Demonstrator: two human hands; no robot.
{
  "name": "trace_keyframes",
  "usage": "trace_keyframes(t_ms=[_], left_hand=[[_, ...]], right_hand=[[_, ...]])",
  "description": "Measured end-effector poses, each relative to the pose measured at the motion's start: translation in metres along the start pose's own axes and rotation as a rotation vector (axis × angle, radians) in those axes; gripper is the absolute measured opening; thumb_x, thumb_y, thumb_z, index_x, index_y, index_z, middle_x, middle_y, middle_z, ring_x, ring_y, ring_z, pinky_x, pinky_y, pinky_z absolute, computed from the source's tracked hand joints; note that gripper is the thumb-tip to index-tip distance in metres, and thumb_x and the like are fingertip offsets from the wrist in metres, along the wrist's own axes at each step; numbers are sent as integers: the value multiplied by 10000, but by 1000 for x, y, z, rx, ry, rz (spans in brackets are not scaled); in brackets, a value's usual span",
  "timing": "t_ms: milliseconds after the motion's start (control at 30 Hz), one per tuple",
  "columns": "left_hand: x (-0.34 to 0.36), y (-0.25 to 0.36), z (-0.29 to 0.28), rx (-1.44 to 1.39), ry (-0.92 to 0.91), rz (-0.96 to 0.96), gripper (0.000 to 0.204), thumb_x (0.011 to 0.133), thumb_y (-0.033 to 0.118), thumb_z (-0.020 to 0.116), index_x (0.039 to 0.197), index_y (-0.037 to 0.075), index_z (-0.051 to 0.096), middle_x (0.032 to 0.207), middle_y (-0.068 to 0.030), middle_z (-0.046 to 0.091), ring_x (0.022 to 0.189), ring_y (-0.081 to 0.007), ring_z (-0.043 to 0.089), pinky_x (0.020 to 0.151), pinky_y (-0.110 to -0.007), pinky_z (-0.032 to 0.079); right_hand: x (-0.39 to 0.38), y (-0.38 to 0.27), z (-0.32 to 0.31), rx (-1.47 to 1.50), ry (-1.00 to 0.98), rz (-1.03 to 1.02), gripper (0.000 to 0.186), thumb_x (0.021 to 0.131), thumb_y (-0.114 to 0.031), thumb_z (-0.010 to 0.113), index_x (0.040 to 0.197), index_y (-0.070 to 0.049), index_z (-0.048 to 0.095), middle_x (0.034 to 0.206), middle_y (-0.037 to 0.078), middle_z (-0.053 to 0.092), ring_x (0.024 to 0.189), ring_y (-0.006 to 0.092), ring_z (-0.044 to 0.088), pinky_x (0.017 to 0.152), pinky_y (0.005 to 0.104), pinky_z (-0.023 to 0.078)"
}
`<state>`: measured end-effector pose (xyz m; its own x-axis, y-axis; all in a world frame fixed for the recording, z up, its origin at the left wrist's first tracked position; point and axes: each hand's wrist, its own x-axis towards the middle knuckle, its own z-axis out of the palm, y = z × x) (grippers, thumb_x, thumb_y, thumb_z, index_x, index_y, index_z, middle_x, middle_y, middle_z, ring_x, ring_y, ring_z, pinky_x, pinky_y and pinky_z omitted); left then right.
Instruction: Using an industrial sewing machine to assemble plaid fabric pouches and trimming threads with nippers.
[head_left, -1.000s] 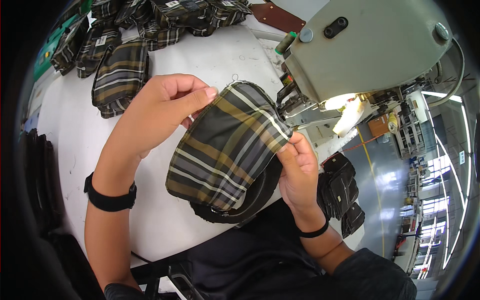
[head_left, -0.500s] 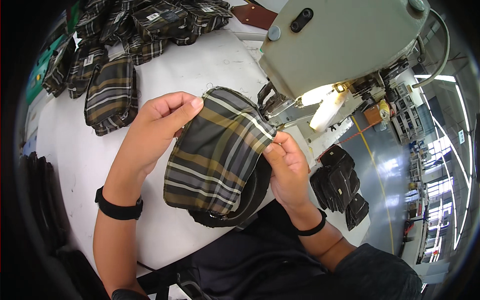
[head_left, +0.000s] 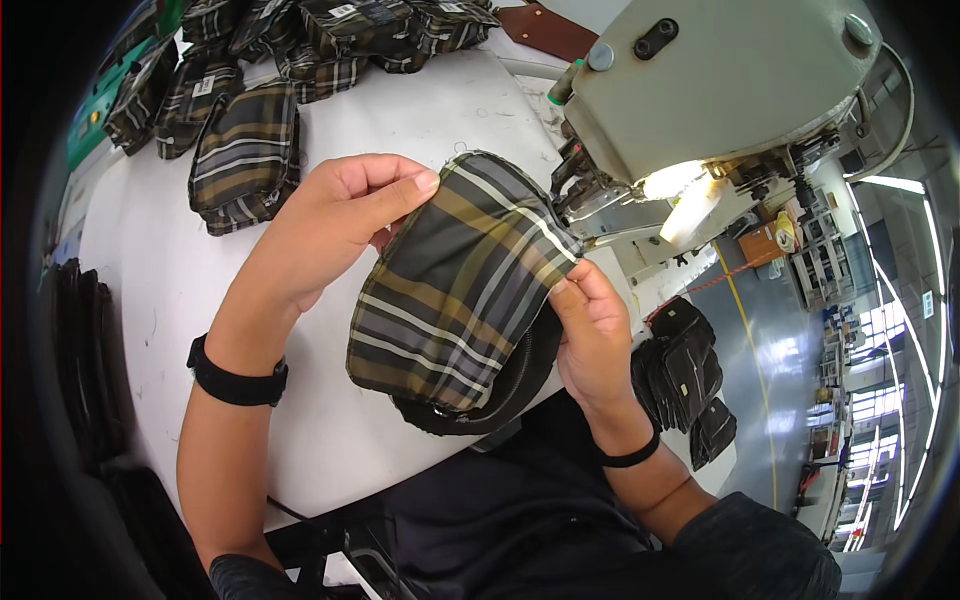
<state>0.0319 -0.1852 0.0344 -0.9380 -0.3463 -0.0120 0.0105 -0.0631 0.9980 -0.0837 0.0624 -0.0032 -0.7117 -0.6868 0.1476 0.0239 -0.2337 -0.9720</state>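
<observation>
You've got the plaid pouch (head_left: 465, 290) pinched from both sides, up off the white desk (head_left: 180, 290) and right in front of the sewing machine (head_left: 700, 80). Your left hand (head_left: 335, 225) has its grip closed on the upper left edge, thumb on top and fingers tucked behind, which looks like it's there to keep the fabric taut. Your right hand (head_left: 590, 335) is clamped on the right edge just below the machine's needle area, thumb pressing the plaid panel, probably to steer that seam under the lit foot. The black zipper band (head_left: 500, 395) hangs loose off the lower edge, out of the way. A finished-looking plaid pouch (head_left: 245, 155) lies flat further back on your left, with more piled along the far edge (head_left: 330, 35), well apart from your hands. Dark bags (head_left: 685, 365) are stacked low to your right.
</observation>
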Motion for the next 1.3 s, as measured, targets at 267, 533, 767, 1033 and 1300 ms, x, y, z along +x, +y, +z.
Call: trace_keyframes(t_ms=[267, 533, 767, 1033, 1300], left_hand=[[-5, -9, 11, 332, 139, 382, 393, 964, 212, 730, 1299, 30, 635, 1068, 5, 641, 926, -94, 573, 805, -261, 485], [-23, 19, 51, 851, 579, 483, 398, 952, 133, 732, 1328, 44, 637, 1158, -120, 655, 992, -199, 608, 815, -327, 509], [-69, 93, 132, 1377, 602, 1144, 286, 738, 77, 901, 1002, 74, 792, 982, -67, 649, 898, -269, 623, 796, -394, 515], [-8, 114, 211, 1310, 651, 1183, 322, 839, 53, 847, 1149, 73, 761, 999, -91, 726, 708, -226, 663, 609, -317, 525], [-11, 121, 227, 1415, 723, 973, 196, 891, 19, 802, 1080, 51, 760, 1020, -82, 746, 691, -126, 651, 506, -257, 489]], right_hand=[[-1, 7, 1, 53, 49, 30, 144, 1082, -101, 587, 1196, -18, 614, 999, -48, 670, 878, -14, 564, 795, 170, 454], [-7, -7, -13, -6, -210, 104, 231, 1065, -146, 635, 1245, -2, 626, 1040, -42, 631, 957, 21, 569, 839, 220, 489], [-20, -17, -37, -45, -181, 47, 295, 1042, -215, 668, 1221, 19, 655, 1043, 24, 700, 955, 78, 641, 868, 255, 529], [-17, 12, -20, -156, -268, -4, 346, 1044, -311, 647, 1177, 7, 626, 943, 67, 660, 846, 110, 593, 759, 294, 507], [-18, 56, -39, 272, -350, 141, 397, 1025, -287, 704, 1238, 45, 657, 1023, 41, 712, 914, 80, 651, 823, 251, 532]])
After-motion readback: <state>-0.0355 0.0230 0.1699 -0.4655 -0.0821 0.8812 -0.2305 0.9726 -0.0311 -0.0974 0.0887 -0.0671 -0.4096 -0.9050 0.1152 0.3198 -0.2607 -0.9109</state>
